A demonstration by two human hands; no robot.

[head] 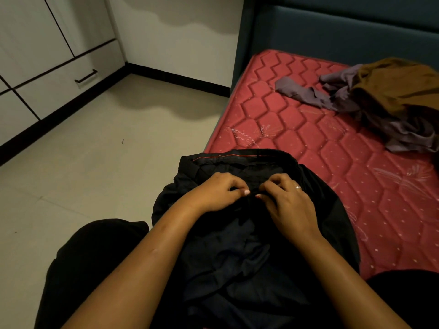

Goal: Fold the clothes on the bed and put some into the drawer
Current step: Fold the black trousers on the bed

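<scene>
A black garment [237,252] with a thin red line along its top hem lies across my lap and the near edge of the red mattress [308,143]. My left hand [213,193] and my right hand [287,200] sit close together near its upper middle, each pinching the black fabric with thumb and curled fingers. Loose on the mattress at the far right lies a heap of clothes: a brown garment [394,86] on top of a grey-purple one [332,91]. The white cabinet's drawer [64,84], with a dark bar handle [86,76], is closed at the left.
A dark teal headboard [332,32] stands behind the mattress. Pale floor tiles [107,150] stretch between the bed and the white cabinets, with a black skirting along the wall. My dark-clothed knees show at the bottom of the frame.
</scene>
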